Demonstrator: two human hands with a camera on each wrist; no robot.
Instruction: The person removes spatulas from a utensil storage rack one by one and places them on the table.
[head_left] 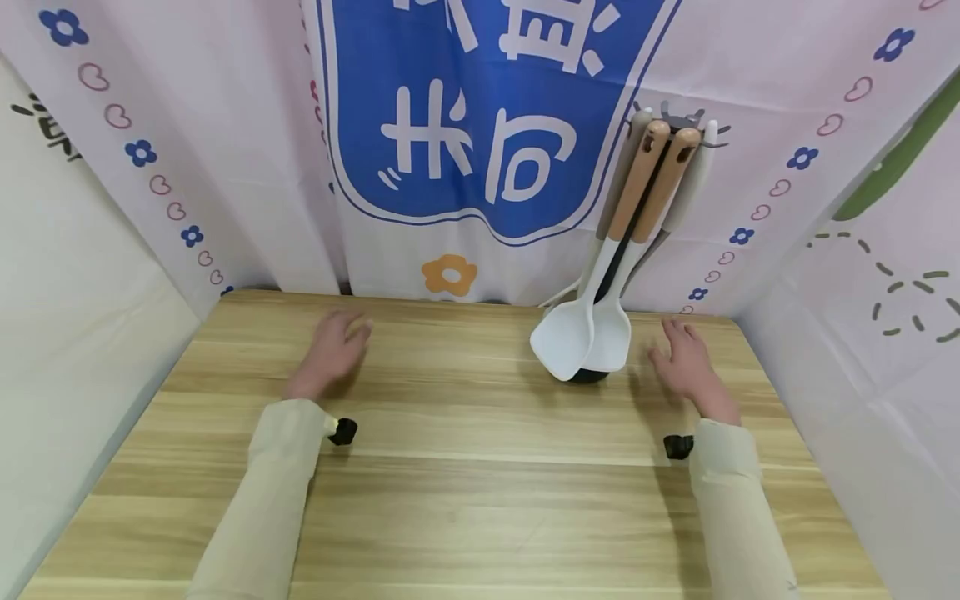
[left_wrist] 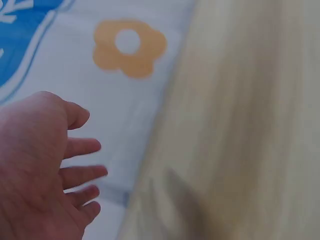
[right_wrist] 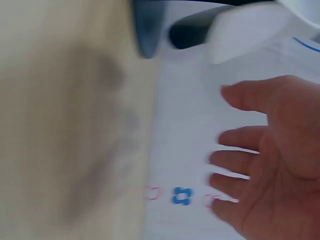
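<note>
My left hand (head_left: 330,354) hovers over the left back part of the wooden table (head_left: 480,500), holding nothing. In the left wrist view its fingers (left_wrist: 82,175) are spread and slightly bent. On the right, my right hand (head_left: 690,367) is held just beside a utensil stand (head_left: 678,121), also holding nothing, with loosely extended fingers (right_wrist: 235,162). Hanging from the stand are two white utensils with wooden handles: a spatula (head_left: 564,340) in front and a broader white one (head_left: 613,333) partly behind it. Grey and white handles (head_left: 693,187) of other utensils show behind; their heads are mostly hidden.
A white curtain with a blue printed panel (head_left: 480,183) and an orange flower (head_left: 449,274) hangs along the table's back edge. White fabric walls (head_left: 82,275) enclose both sides. Small black devices (head_left: 342,431) sit at the wrists.
</note>
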